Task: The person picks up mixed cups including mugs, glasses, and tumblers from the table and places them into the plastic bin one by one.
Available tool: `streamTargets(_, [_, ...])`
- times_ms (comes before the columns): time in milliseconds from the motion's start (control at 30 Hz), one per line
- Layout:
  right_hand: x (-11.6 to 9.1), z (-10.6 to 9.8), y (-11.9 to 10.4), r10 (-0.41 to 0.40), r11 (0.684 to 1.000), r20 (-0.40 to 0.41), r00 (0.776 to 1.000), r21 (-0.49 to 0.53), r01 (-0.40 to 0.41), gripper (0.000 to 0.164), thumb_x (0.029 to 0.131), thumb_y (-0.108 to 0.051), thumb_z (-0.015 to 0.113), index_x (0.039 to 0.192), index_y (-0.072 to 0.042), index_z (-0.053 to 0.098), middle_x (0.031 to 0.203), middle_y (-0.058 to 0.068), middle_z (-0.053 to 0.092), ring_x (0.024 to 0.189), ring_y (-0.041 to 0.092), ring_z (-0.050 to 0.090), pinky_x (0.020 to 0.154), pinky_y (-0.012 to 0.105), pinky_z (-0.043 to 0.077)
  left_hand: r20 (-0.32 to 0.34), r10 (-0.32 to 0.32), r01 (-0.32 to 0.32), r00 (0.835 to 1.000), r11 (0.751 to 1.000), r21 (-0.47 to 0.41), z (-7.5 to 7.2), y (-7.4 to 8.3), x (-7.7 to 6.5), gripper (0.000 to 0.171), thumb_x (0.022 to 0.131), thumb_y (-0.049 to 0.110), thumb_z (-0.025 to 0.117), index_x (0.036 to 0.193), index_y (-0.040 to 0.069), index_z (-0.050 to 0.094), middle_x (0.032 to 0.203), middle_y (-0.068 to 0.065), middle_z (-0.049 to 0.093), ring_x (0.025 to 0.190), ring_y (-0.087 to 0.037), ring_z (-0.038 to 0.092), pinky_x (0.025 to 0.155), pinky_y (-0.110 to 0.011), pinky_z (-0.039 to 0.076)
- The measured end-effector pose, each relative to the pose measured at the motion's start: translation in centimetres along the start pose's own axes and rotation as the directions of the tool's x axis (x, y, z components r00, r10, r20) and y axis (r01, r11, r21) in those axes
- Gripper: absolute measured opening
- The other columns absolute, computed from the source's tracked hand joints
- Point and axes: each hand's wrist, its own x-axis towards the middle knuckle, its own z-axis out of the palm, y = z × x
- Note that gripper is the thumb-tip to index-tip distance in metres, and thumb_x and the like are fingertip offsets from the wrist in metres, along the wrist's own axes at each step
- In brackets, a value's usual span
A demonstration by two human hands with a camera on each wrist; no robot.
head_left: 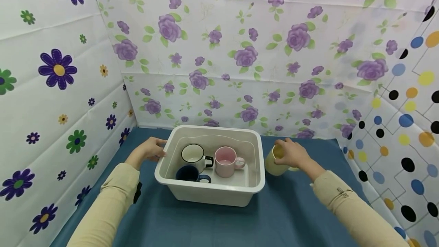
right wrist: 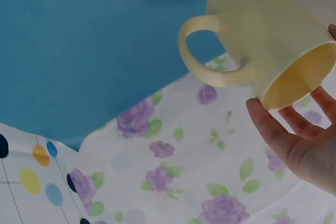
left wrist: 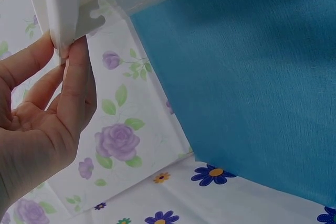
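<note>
A white plastic tub stands on the blue table. My left hand grips its left rim; in the left wrist view, thumb and fingers pinch the tub's edge. Inside the tub are a white mug with a black rim and handle, a dark blue mug and a pink mug. Just right of the tub, my right hand holds a pale yellow mug by its rim. The right wrist view shows the yellow mug tilted, its handle pointing away from the fingers.
The blue tablecloth runs in front of the tub and to both sides. Purple-flowered cloth hangs behind the table, daisy-patterned cloth on the left and dotted cloth on the right.
</note>
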Motion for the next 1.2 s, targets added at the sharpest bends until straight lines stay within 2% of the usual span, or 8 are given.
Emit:
streamTargets(267, [-0.2,-2.8,-0.6,-0.022,1.000,0.006,1.000,0.012,0.022,0.067,0.073,-0.033,0.077,0.128,-0.001,0.054,0.112,0.026,0.056,0.077,0.028,0.057,0.058,0.038,0.047,0.007,-0.004,0.004,1.000,1.000,-0.019,0.0,0.1,-0.1,0.062,0.090,-0.003,0.055,0.145,-0.006,0.026,0.127,-0.031,0.053,0.100,-0.032,0.065,0.080,-0.040,0.057])
streamTargets(500, [-0.6,-4.9,-1.4,-0.027,0.999,0.012,1.000,0.020,0.026,0.067,0.073,-0.033,0.075,0.127,0.001,0.054,0.113,0.026,0.058,0.079,0.027,0.057,0.060,0.037,0.047,0.001,-0.018,0.018,1.000,1.000,-0.024,0.1,0.3,0.1,0.063,0.089,-0.004,0.055,0.146,-0.005,0.026,0.118,-0.030,0.056,0.084,-0.021,0.064,0.078,-0.041,0.057])
streamTargets(700, [-0.8,-6.6,-1.7,-0.059,0.997,0.012,0.998,0.049,0.059,0.064,0.074,-0.030,0.073,0.125,0.004,0.056,0.105,0.023,0.063,0.075,0.024,0.054,0.055,0.030,0.041,0.005,-0.012,0.012,1.000,1.000,-0.016,0.1,0.3,0.0,0.063,0.089,-0.004,0.055,0.145,-0.005,0.026,0.114,-0.029,0.057,0.082,-0.020,0.064,0.078,-0.041,0.058])
streamTargets(833, [-0.7,-7.6,-2.1,-0.084,0.995,0.012,0.996,0.058,0.083,0.062,0.075,-0.030,0.073,0.125,0.003,0.056,0.105,0.022,0.064,0.077,0.024,0.057,0.056,0.030,0.043,0.003,-0.004,0.004,1.000,1.000,-0.008,0.1,0.2,-0.1,0.063,0.089,-0.004,0.055,0.145,-0.005,0.027,0.114,-0.028,0.058,0.079,-0.018,0.062,0.077,-0.040,0.058])
streamTargets(933, [-0.7,-8.2,-2.4,-0.094,0.994,0.008,0.996,0.063,0.093,0.060,0.075,-0.029,0.073,0.124,0.003,0.057,0.108,0.022,0.064,0.081,0.026,0.058,0.060,0.032,0.046,0.004,0.001,-0.001,1.000,1.000,-0.008,0.1,0.3,-0.2,0.063,0.089,-0.003,0.055,0.145,-0.005,0.027,0.115,-0.029,0.057,0.080,-0.018,0.063,0.078,-0.040,0.058])
streamTargets(1100, [-1.1,-9.0,-3.3,-0.088,0.993,0.004,0.996,0.079,0.087,0.058,0.075,-0.028,0.074,0.121,0.003,0.058,0.108,0.023,0.061,0.086,0.030,0.057,0.064,0.035,0.048,0.022,0.004,-0.004,1.000,1.000,-0.007,-0.1,0.3,-0.4,0.062,0.090,-0.003,0.054,0.146,-0.005,0.025,0.122,-0.031,0.052,0.090,-0.027,0.066,0.079,-0.041,0.057])
streamTargets(1200, [-1.3,-9.2,-3.8,-0.076,0.995,0.002,0.997,0.072,0.076,0.059,0.074,-0.030,0.075,0.122,0.001,0.058,0.108,0.023,0.060,0.084,0.028,0.055,0.062,0.034,0.046,0.024,0.000,0.000,1.000,1.000,-0.001,-0.1,0.3,-0.4,0.062,0.091,-0.002,0.054,0.146,-0.004,0.025,0.122,-0.031,0.052,0.086,-0.025,0.066,0.078,-0.040,0.057])
